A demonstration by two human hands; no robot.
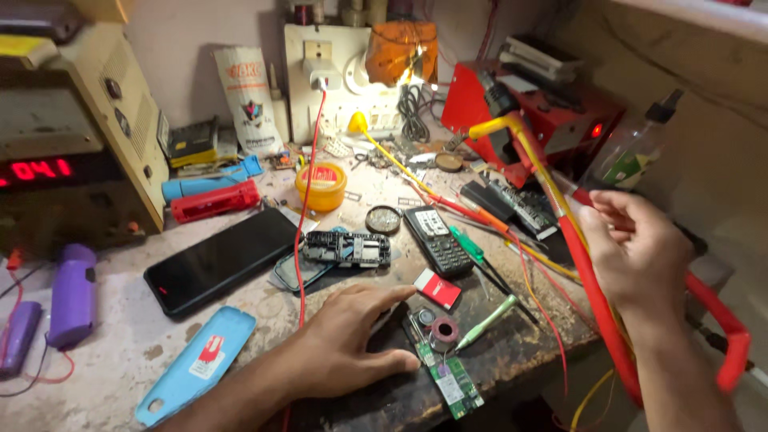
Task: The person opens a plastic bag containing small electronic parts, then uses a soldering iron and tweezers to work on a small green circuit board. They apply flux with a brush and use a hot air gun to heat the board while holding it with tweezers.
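My left hand lies flat on the worn workbench, fingers spread, holding nothing. Its fingertips point at a small red and white card and sit close to a green circuit board with a solder spool. My right hand is raised at the right, fingers curled around a thick red cable with a yellow one alongside. A dismantled keypad phone board and a black keypad phone lie just beyond my left hand.
A black smartphone, a blue phone cover, a yellow paste tin, green-handled tools, purple devices, a power supply with red display, a red station and a wall socket board crowd the bench.
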